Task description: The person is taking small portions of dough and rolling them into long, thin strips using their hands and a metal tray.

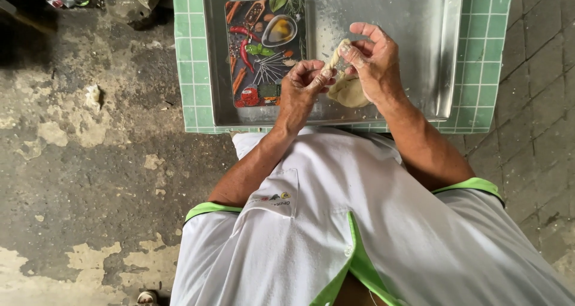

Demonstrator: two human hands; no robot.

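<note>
Item: one piece of pale dough (346,89), held above the near edge of a metal tray (419,30). The dough consisted of a rounded, flattish lower mass and a narrow drawn-out strip rising from it; the long axis ran from lower right to upper left in the head view, the thin end pointing away from the person toward the tray's far side. Left hand (302,90): fingers closed together, thumb and fingertips pinched on the strip near its middle. Right hand (374,63): thumb and forefinger clamped on the upper end of the strip, remaining fingers spread loosely above, the rounded mass lying under its palm. Tray: rectangular, floured, resting on a green-tiled worktop (190,72). Also on the tray, left of the hands: a dark rectangular cutting board (263,48) printed with chillies, spices and a bowl, apart from the dough. Person wore a white shirt (359,234) with green trim. Concrete floor (90,162) lay to the left.
</note>
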